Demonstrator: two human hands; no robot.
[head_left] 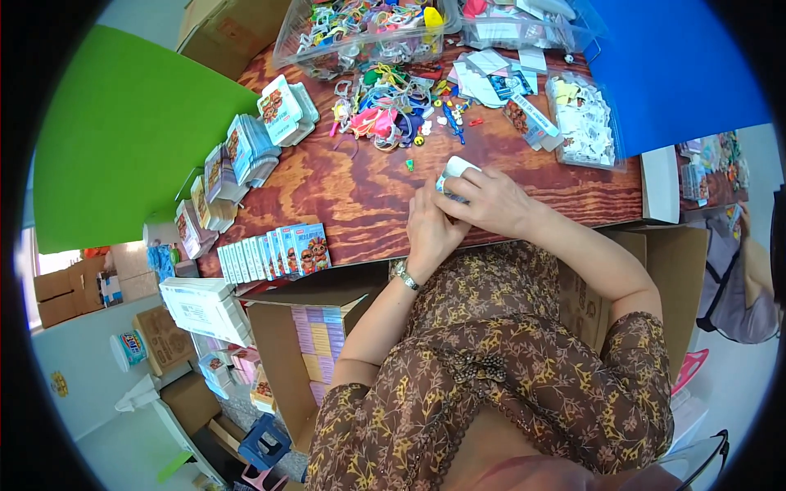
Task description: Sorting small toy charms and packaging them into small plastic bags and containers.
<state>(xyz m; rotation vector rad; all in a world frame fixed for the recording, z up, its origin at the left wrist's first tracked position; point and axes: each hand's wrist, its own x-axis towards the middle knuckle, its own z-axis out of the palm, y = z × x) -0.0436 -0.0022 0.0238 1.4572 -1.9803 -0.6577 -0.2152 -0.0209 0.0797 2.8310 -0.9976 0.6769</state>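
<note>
Small packing workshop, by the look of it. Wood-grain table [319, 200] used as a workbench, clear bin [356, 59] full of trinkets, more trinkets [381, 119] heaped loose. Stacks of printed cards or flat boxes [252, 149], plus a row of matching boxes [274, 250]. Big carton [277, 348] below, small boxes inside. Green panel [139, 147] and blue panel [679, 78] flank the station; another person [741, 282] sits at a similar spread.

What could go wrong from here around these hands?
The small white-and-blue item in the right hand might slip and drop off the near edge of the table. A leftward swing of the left hand could topple the upright boxes standing along that edge. The small green piece just beyond the hands could get knocked away.
</note>
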